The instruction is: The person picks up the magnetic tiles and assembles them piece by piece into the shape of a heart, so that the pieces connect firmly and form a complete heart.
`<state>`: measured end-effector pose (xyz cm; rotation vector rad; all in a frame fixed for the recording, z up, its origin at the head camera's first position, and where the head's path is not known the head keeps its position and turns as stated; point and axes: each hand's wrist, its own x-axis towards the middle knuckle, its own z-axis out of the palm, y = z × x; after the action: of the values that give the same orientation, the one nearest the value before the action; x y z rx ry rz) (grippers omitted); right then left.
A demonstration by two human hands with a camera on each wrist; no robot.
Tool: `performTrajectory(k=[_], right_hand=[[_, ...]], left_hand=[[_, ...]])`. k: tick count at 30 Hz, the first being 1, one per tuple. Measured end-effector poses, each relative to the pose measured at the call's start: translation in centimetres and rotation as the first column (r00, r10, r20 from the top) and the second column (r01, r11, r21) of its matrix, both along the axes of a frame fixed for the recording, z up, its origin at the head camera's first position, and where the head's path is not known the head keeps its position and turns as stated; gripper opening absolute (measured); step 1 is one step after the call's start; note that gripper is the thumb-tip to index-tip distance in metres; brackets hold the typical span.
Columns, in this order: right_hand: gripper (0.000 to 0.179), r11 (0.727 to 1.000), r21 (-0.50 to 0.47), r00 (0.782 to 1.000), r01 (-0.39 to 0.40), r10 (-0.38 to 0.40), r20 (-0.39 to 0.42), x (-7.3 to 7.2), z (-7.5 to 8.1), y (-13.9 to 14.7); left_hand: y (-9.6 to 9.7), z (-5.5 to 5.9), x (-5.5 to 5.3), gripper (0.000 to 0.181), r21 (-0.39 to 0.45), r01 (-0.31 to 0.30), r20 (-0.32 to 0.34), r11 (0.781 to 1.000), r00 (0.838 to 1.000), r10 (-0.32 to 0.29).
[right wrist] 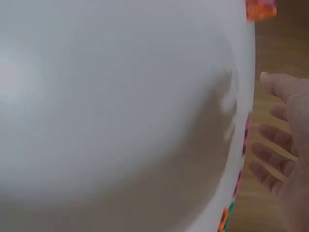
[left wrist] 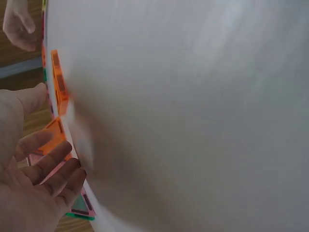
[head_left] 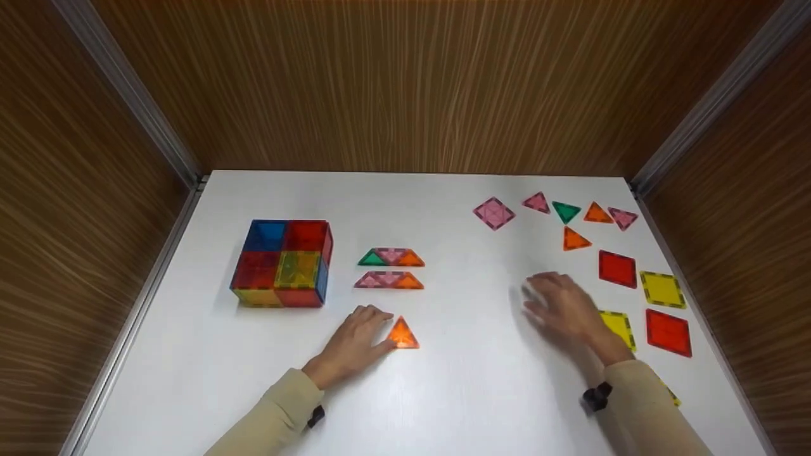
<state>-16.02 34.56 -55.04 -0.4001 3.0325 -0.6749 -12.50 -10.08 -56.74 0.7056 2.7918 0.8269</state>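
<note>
My left hand (head_left: 355, 342) is beside an orange triangular magnetic tile (head_left: 403, 334), its thumb at the tile's lower left edge. In the left wrist view the fingers (left wrist: 63, 170) of that hand are loosely spread, with nothing gripped. Beyond it lie two flat trapezoid strips of triangle tiles, one green, pink and orange (head_left: 391, 257), the other pink and orange (head_left: 389, 280). Over the right part of the table hovers my right hand (head_left: 564, 307), somewhat blurred, holding nothing. The right wrist view shows its fingers (right wrist: 275, 157) apart and relaxed.
A block of coloured square tiles (head_left: 282, 265) stands at the left. Loose triangles, including a green one (head_left: 566, 211), and a pink diamond-turned square (head_left: 494, 213) lie at the back right. Red (head_left: 669, 333) and yellow (head_left: 663, 289) squares lie along the right side, one partly under my right forearm.
</note>
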Motion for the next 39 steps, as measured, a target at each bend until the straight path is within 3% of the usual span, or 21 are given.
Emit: performTrajectory(k=[4, 8, 12, 18, 26, 33, 39], right_hand=[[0.055, 0.996, 0.038, 0.997, 0.075, -0.076, 0.016, -2.0, 0.2, 2.7], [0.062, 0.988, 0.072, 0.986, 0.139, -0.145, 0.082, -3.9, 0.4, 4.9], [0.069, 0.978, 0.084, 0.969, 0.192, -0.202, 0.143, -5.4, 0.5, 6.7], [0.078, 0.953, 0.105, 0.933, 0.283, -0.299, 0.202, -7.5, 0.3, 8.7], [0.085, 0.939, 0.107, 0.91, 0.326, -0.343, 0.232, -9.3, -0.2, 9.6], [0.089, 0.933, 0.124, 0.907, 0.337, -0.357, 0.226, -10.4, -0.3, 9.3], [0.083, 0.933, 0.119, 0.908, 0.339, -0.357, 0.218, -11.1, -0.6, 8.8]], left_hand=[[0.7, -0.1, 0.0, 0.054, -0.054, 0.049, -0.015, 0.997, 0.999, -0.05], [1.2, -0.1, -0.1, 0.054, -0.06, 0.083, 0.007, 0.995, 0.997, -0.083], [1.7, -0.1, -0.2, 0.055, -0.046, 0.091, 0.045, 0.995, 0.995, -0.089], [1.9, -0.1, -0.2, 0.053, -0.069, 0.101, 0.034, 0.993, 0.995, -0.098], [1.8, -0.3, -0.4, 0.048, -0.047, 0.115, -0.028, 0.992, 0.993, -0.117], [1.6, -0.3, -0.5, 0.049, -0.032, 0.108, 0.016, 0.994, 0.994, -0.108], [1.3, -0.4, -0.7, 0.049, -0.033, 0.112, 0.013, 0.993, 0.994, -0.112]])
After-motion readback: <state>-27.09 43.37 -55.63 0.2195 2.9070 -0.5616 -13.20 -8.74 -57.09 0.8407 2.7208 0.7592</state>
